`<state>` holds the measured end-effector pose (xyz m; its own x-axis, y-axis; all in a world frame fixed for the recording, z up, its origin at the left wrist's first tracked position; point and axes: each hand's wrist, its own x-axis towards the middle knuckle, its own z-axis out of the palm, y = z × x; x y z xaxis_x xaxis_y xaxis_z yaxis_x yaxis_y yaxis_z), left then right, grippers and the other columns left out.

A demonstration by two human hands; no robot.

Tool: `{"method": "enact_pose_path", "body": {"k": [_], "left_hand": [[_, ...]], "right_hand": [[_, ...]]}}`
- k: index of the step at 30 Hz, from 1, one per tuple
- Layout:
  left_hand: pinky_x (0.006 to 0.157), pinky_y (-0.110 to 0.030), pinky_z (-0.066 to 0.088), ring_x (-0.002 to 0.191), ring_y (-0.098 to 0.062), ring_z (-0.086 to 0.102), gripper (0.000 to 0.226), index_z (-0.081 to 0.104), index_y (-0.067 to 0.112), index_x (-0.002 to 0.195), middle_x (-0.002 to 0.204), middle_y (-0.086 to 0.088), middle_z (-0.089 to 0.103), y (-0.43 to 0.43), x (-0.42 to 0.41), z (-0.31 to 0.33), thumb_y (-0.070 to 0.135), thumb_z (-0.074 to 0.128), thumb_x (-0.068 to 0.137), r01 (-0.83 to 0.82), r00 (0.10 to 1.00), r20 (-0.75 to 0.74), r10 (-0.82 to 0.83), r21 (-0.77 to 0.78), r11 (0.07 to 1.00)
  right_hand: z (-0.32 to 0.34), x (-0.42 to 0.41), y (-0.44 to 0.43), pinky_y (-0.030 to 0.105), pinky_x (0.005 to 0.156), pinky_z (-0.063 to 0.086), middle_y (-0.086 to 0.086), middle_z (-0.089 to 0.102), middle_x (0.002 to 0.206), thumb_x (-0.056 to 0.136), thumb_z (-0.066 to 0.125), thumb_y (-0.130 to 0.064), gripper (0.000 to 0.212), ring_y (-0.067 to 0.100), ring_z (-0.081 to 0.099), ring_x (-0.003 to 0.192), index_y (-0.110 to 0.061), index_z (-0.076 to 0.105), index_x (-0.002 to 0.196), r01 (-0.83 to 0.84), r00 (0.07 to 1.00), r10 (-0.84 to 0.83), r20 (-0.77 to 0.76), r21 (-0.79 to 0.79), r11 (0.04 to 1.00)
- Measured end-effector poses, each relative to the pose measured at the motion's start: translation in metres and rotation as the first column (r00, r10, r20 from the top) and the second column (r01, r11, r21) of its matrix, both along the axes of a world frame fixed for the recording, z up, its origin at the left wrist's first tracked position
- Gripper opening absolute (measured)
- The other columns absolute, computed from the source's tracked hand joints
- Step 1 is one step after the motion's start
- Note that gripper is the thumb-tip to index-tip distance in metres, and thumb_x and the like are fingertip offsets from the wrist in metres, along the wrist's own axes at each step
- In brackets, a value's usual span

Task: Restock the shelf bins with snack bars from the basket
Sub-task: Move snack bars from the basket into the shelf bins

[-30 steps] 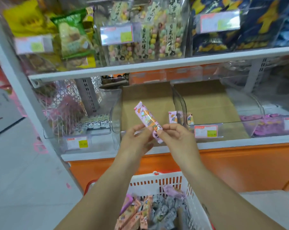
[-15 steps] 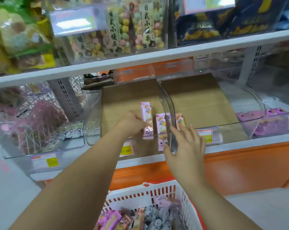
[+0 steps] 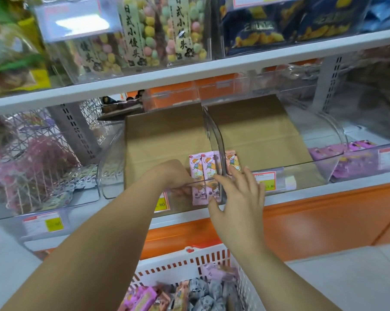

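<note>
Two pink snack bars [image 3: 208, 167] stand upright in the cardboard-lined clear bin [image 3: 162, 140] on the lower shelf, against its clear divider [image 3: 214, 135]. My left hand [image 3: 171, 173] reaches inside this bin and holds the left-hand bar [image 3: 196, 169] low down, its fingers showing through the front wall. My right hand [image 3: 236, 196] is spread flat outside the bin front, by the divider, and holds nothing. One more pink bar [image 3: 232, 161] stands in the neighbouring bin. The white basket [image 3: 189, 263] below holds several wrapped bars [image 3: 189, 292].
Bins of purple packs [image 3: 355, 162] on the right and grey sachets [image 3: 82, 180] on the left flank the middle bins. The upper shelf [image 3: 189, 70] hangs over them with bagged sweets. An orange base panel [image 3: 312, 223] runs under the shelf edge.
Half a second ago my left hand held the bar above the bin floor; now it stands beside the other bar. My right hand has moved up against the bin front. The view has come closer.
</note>
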<state>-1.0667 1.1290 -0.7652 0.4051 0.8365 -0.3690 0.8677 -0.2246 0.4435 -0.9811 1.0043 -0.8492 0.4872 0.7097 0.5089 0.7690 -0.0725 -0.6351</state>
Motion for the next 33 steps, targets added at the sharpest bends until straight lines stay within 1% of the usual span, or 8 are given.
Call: {"method": "enact_pose_path", "body": {"k": [5,8,11,16,20,24,28,33], "left_hand": [[0.081,-0.03,0.051,0.083,-0.019,0.062,0.01,0.065,0.025,0.086,0.092,0.001,0.069,-0.01,-0.014,-0.014,0.028,0.056,0.088,-0.134,0.987,0.133,0.093,0.349,0.927],[0.079,-0.036,0.052,0.088,-0.018,0.065,0.011,0.062,0.028,0.091,0.091,0.009,0.069,-0.045,-0.04,-0.033,0.021,0.055,0.087,-0.276,0.901,0.434,-0.018,0.606,0.746],[0.072,-0.031,0.05,0.084,-0.012,0.064,0.016,0.064,0.024,0.1,0.095,0.009,0.07,-0.085,-0.074,-0.056,0.019,0.053,0.089,-0.273,0.855,0.492,-0.164,0.695,0.665],[0.065,-0.027,0.047,0.082,-0.006,0.062,0.021,0.064,0.023,0.109,0.092,0.015,0.066,-0.122,-0.128,-0.117,0.014,0.056,0.093,-0.253,0.858,0.51,-0.065,0.528,0.811],[0.077,-0.026,0.047,0.095,-0.013,0.063,0.024,0.064,0.021,0.113,0.105,0.006,0.069,-0.124,-0.166,-0.18,0.014,0.055,0.092,-0.215,0.93,0.361,0.074,0.368,0.904],[0.093,-0.031,0.043,0.12,-0.021,0.05,0.037,0.051,0.025,0.131,0.136,0.001,0.048,-0.119,-0.191,-0.23,0.027,0.05,0.094,-0.137,0.99,0.066,0.124,0.251,0.958],[0.109,-0.036,0.031,0.142,-0.024,0.022,0.055,0.023,0.036,0.148,0.158,0.003,0.014,-0.115,-0.199,-0.261,0.046,0.04,0.097,-0.14,0.98,-0.122,0.154,0.114,0.984],[0.109,-0.045,0.032,0.142,-0.028,0.021,0.062,0.009,0.035,0.15,0.159,0.0,0.008,-0.116,-0.196,-0.288,0.041,0.041,0.097,-0.106,0.967,-0.225,0.123,0.088,0.99]], "right_hand": [[0.002,-0.009,-0.006,0.046,0.112,0.022,-0.001,0.058,0.126,0.075,0.054,-0.026,0.033,0.02,0.038,0.128,-0.024,0.068,0.105,-0.038,0.997,0.029,0.067,0.14,0.989],[0.001,-0.017,-0.014,0.033,0.095,0.039,-0.006,0.065,0.104,0.078,0.046,-0.027,0.031,0.016,0.052,0.105,-0.022,0.069,0.098,-0.149,0.986,0.134,0.098,0.165,0.975],[-0.013,-0.024,-0.02,0.031,0.085,0.049,-0.003,0.07,0.1,0.084,0.056,-0.016,0.023,0.018,0.061,0.096,-0.017,0.071,0.102,-0.308,0.95,0.311,0.016,-0.086,0.947],[-0.051,-0.031,-0.023,0.026,0.09,0.046,0.003,0.065,0.119,0.092,0.053,-0.018,0.027,0.02,0.06,0.107,-0.01,0.065,0.115,-0.465,0.84,0.509,-0.185,-0.729,0.503],[-0.071,-0.035,-0.027,0.032,0.104,0.038,0.008,0.039,0.147,0.099,0.05,-0.024,0.044,0.025,0.045,0.128,-0.012,0.044,0.14,-0.373,0.799,0.548,-0.247,-0.919,0.129],[-0.097,-0.028,-0.014,0.029,0.11,0.028,0.006,0.023,0.157,0.099,0.048,-0.017,0.047,0.024,0.031,0.139,-0.011,0.037,0.144,-0.326,0.808,0.551,-0.208,-0.937,0.124],[-0.13,-0.012,0.0,0.028,0.092,0.037,0.011,0.046,0.131,0.095,0.048,-0.001,0.024,0.024,0.049,0.118,0.0,0.052,0.119,-0.225,0.84,0.522,-0.146,-0.97,0.091],[-0.159,-0.008,0.007,0.039,0.101,0.041,0.016,0.034,0.146,0.091,0.055,-0.004,0.049,0.035,0.042,0.128,-0.015,0.046,0.138,-0.173,0.805,0.587,-0.08,-0.98,0.103]]}}
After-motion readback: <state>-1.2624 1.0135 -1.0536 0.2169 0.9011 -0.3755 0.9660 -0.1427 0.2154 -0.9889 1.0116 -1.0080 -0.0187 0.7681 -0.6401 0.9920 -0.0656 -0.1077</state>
